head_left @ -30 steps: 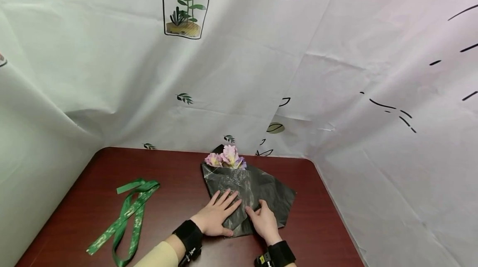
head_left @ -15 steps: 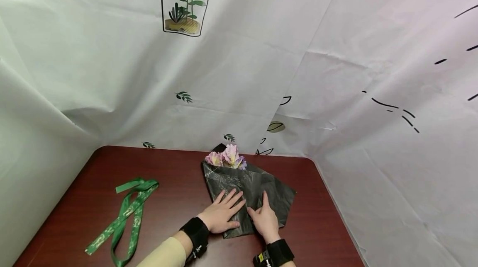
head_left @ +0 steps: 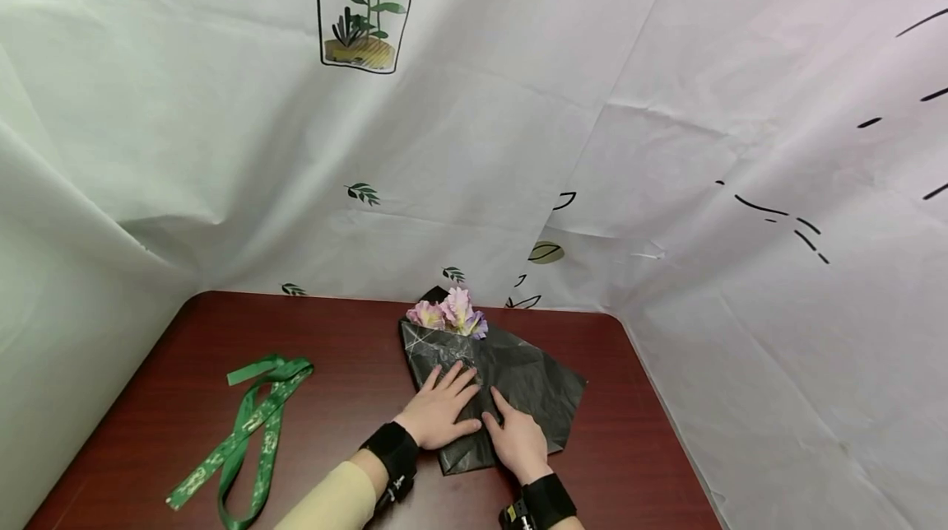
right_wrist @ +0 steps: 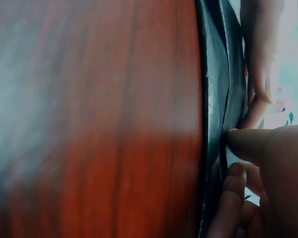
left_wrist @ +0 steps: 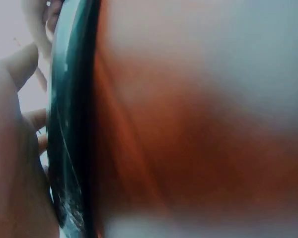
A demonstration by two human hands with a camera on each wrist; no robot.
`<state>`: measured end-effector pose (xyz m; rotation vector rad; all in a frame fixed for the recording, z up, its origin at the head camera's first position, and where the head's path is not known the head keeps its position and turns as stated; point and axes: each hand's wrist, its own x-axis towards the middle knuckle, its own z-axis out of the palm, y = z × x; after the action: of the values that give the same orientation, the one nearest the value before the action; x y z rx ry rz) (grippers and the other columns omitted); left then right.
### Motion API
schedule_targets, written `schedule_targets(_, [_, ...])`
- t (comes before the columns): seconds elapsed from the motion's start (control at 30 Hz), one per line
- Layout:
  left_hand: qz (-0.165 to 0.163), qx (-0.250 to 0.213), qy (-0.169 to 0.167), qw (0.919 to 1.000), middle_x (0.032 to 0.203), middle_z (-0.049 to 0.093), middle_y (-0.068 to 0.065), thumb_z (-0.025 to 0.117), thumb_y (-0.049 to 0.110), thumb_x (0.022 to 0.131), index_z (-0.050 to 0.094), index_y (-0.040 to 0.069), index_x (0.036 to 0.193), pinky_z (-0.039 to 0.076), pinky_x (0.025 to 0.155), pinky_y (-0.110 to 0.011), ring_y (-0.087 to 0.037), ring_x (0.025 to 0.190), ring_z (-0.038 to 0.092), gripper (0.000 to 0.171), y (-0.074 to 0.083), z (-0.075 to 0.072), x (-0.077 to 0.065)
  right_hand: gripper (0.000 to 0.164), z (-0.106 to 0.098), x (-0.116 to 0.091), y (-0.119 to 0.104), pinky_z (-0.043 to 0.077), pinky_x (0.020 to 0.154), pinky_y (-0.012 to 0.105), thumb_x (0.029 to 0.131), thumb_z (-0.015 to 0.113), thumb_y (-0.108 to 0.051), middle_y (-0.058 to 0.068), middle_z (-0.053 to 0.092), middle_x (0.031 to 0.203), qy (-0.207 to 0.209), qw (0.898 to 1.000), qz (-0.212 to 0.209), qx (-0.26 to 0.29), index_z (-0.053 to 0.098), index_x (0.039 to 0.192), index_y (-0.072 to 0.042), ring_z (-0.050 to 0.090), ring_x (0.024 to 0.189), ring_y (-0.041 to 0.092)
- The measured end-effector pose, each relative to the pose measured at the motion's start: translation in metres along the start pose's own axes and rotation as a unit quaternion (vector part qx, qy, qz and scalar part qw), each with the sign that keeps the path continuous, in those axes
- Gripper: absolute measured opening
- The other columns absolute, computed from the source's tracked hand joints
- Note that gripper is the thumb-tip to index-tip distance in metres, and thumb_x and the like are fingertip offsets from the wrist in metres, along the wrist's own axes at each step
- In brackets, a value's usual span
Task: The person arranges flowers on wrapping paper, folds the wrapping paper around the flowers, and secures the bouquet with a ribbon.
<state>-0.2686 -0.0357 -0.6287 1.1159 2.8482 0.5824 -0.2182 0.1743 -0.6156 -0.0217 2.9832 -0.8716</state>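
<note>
Two hands work on one black sheet (head_left: 551, 382), which lies folded right of centre on the worktop (head_left: 348, 382). The left hand (head_left: 439, 416) lies flat on its left part, fingers spread and straight, pressing without gripping. The right hand (head_left: 521, 441), just to the right, touches the sheet with a straight index finger and the thumb, the two apart; its other fingers are tucked under and mostly hidden from above.

Three flower heads can be counted, two pink and one purple, among the flowers (head_left: 455, 308) at the sheet's far left edge; their lower parts are hidden. Green ribbon (head_left: 261, 415) lies looped at the left, its near bend close to the picture's lower edge; whether it is one length or two is unclear. Each wrist wears one black band (head_left: 392, 452). The left wrist view is largely blurred.
</note>
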Motion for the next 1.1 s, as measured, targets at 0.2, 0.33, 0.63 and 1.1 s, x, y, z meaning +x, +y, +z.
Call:
schedule_targets(0.2, [-0.037,0.061,0.022,0.9972,0.178,0.04,-0.007,0.049,0.061,0.114,0.053,0.014,0.167,0.022,0.131,-0.067,-0.038,0.167,0.03,0.071,-0.005,-0.009,0.011,0.057,0.001,-0.001,-0.004,0.036,0.045,0.038,0.111,0.068,-0.038,0.007,0.059,0.069,0.003,1.0,0.005,-0.025,0.06,0.163,-0.014,0.051,0.047,0.024])
schedule_targets(0.33, [-0.077,0.087,0.021,0.993,0.177,0.042,-0.006,0.051,0.062,0.113,0.054,0.016,0.167,0.025,0.13,-0.069,-0.037,0.166,0.032,0.07,-0.006,-0.01,0.016,0.057,0.002,-0.002,-0.006,0.039,0.045,0.041,0.111,0.069,-0.039,0.008,0.063,0.074,0.006,0.999,0.007,-0.032,0.06,0.162,-0.015,0.053,0.049,0.024])
schedule_targets(0.63, [-0.066,0.131,-0.001,0.9892,0.171,0.051,-0.008,0.062,0.059,0.11,0.062,0.013,0.16,0.026,0.132,-0.062,-0.034,0.166,0.032,0.067,0.006,-0.009,0.024,0.058,0.001,-0.001,-0.006,0.045,0.049,0.043,0.11,0.07,-0.041,0.011,0.069,0.08,0.007,0.999,0.004,-0.044,0.061,0.162,-0.017,0.06,0.056,0.026])
schedule_targets(1.1, [0.083,0.125,-0.033,0.9882,0.151,0.068,-0.001,0.071,0.048,0.109,0.075,0.019,0.138,0.03,0.133,-0.05,-0.023,0.161,0.044,0.041,0.027,-0.025,0.002,0.059,-0.004,-0.001,-0.008,0.031,0.049,0.036,0.112,0.066,-0.04,0.006,0.057,0.067,-0.017,0.999,0.015,-0.035,0.057,0.165,-0.014,0.049,0.049,0.023])
